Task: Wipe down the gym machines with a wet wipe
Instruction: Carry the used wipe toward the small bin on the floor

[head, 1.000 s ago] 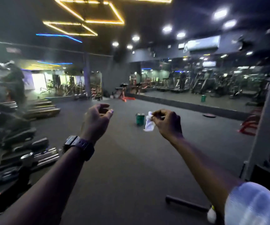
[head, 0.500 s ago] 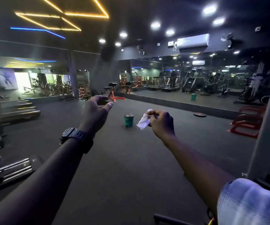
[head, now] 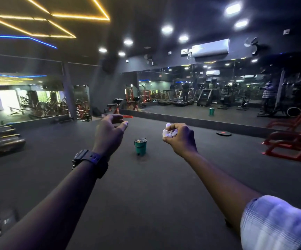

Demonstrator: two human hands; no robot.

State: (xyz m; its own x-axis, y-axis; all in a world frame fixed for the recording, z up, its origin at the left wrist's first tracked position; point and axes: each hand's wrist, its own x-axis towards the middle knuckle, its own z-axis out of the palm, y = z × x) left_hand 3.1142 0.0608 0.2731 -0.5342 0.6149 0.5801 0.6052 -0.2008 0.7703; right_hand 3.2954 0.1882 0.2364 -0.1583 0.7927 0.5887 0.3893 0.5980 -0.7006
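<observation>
The head view looks across a dark, matte gym floor [head: 146, 204] that fills the lower half of the frame and runs back to a low ledge under a long wall mirror [head: 218, 87] at centre right. The ceiling is black, with yellow strip lights [head: 64, 17] at upper left, one blue strip [head: 19, 37] below them, and round white spots toward upper right. One air conditioner [head: 210, 47] hangs on the wall above the mirror. Two bare forearms reach in from the bottom edge. The left hand [head: 110, 130], just left of centre, is loosely open, fingers and thumb curved with a gap between them, holding nothing; one black watch [head: 90, 159] sits on its wrist. The right hand [head: 181, 137], just right of centre, is curled into a fist round the wipe [head: 168, 131], a white crumpled wad showing at the thumb side of the fist. One pale checked sleeve [head: 276, 224] shows at lower right. One green bin [head: 140, 146] with a shiny lid stands on the floor between the two hands in the frame, well beyond them; its reflection shows in the mirror. One flat dark disc [head: 223, 133] lies on the floor near the ledge. Red frames [head: 294, 139] stand at the right edge. Treadmills appear in the mirror, too blurred to count. At far left, stacked steps [head: 1, 138] and a bright mirrored area with more machines.
</observation>
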